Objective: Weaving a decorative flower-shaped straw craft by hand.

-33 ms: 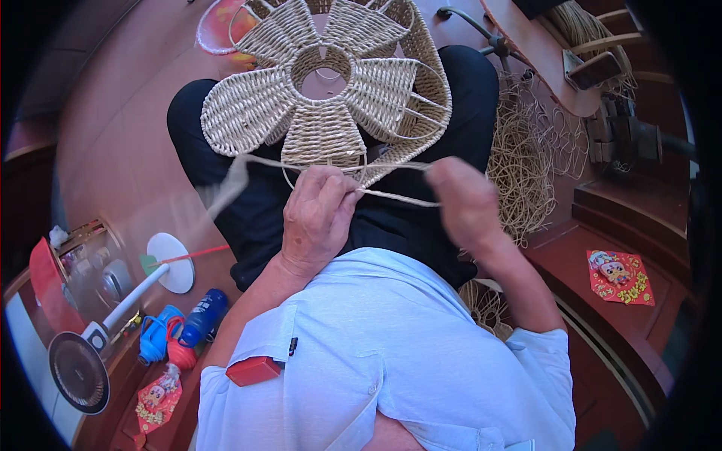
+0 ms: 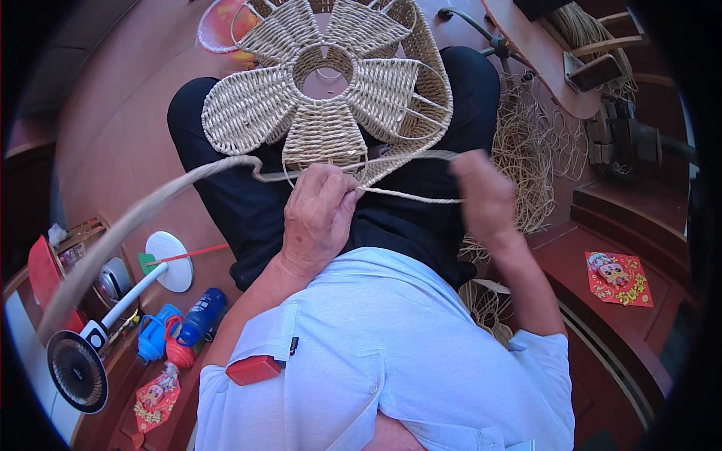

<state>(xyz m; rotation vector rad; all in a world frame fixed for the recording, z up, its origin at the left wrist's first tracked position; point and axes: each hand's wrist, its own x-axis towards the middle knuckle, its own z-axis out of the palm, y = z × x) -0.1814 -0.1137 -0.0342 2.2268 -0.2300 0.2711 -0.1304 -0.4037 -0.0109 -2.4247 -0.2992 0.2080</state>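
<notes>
A woven straw flower-shaped piece (image 2: 323,124) with petals around a round central hole rests over my lap. Some petals on its right side still show bare wire loops. My left hand (image 2: 320,199) is closed at the lowest petal's edge, pinching the cord and wire there. To the right my right hand (image 2: 485,195), smeared by motion, is closed on the straw cord (image 2: 414,197), which runs taut from my left fingertips. A second stretch of cord passes above my left hand, and its blurred tail sweeps out to the lower left. What lies under my left fingers is hidden.
A tangled heap of straw cord (image 2: 519,180) lies on the floor at right, beside a wooden step with a red packet (image 2: 620,278). At left stand a small fan (image 2: 77,372), a dark blue bottle (image 2: 201,317) and a light blue bottle (image 2: 156,334). A phone (image 2: 594,73) sits upper right.
My right hand has moved a little to the right, drawing the cord longer. The loose tail has swung out farther left and down. My left hand and the woven piece stay put.
</notes>
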